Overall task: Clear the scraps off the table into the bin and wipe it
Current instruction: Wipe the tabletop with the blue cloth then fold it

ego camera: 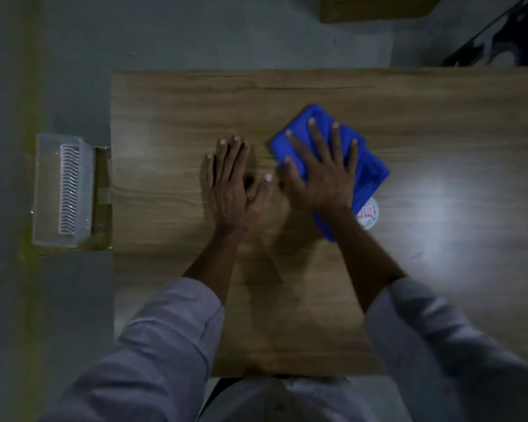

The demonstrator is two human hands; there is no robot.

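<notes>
Two grey sleeves (171, 339) reach over the desk (171, 117). The left hand (230, 184) lies flat on the bare wood, fingers straight and close, thumb out. Just beside it the right hand (320, 175) presses spread fingers on a blue cloth (369, 166), whose long axis runs near to far, with one corner pointing far-left. A round label (368, 215) peeks from under its near edge. A clear bin (43, 190) stands off the desk's left edge.

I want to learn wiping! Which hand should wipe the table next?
The right hand: it presses flat on the blue cloth. The left hand lies flat on the bare table beside it, holding nothing.
</notes>
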